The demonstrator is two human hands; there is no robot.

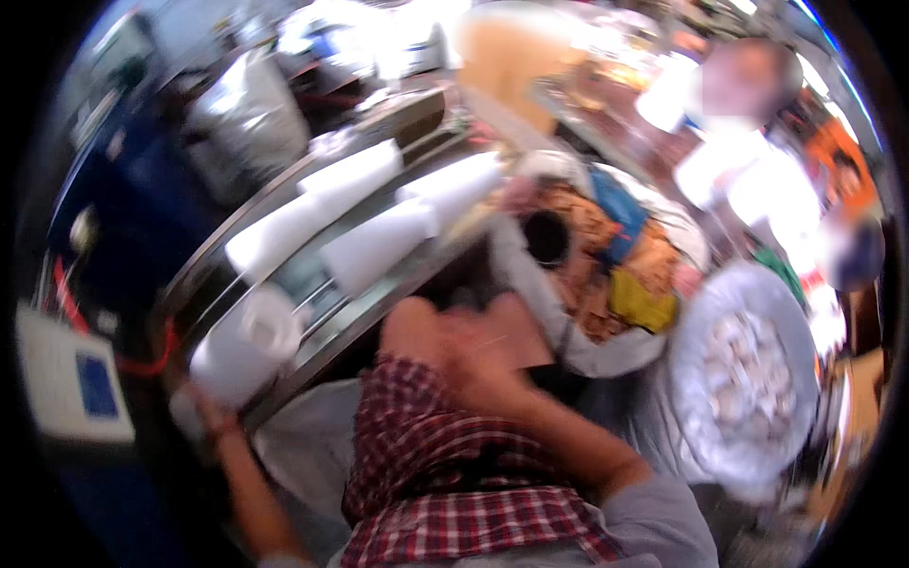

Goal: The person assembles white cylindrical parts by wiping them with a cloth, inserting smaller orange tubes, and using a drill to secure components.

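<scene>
My left hand (216, 418) is at the lower left, by the base of a thick white cylinder (232, 355) with a ringed, hollow-looking end. A small white piece (186, 414) shows beside its fingers; blur hides whether they grip it. My right forearm crosses my lap, and the right hand (466, 348) lies smeared over my bare knees, its fingers unclear. Beyond the knees, several smooth white tapered cylinders (379, 246) lie in two rows along a long metal-edged trough (346, 308).
Right of the trough stands a pale sack (606, 358) heaped with orange-brown, blue and yellow material. Beside it, a white-lined container (696, 417) holds many small whitish pieces. A blue machine (137, 208) and a light box (66, 379) flank the left. People (757, 170) sit at the far right.
</scene>
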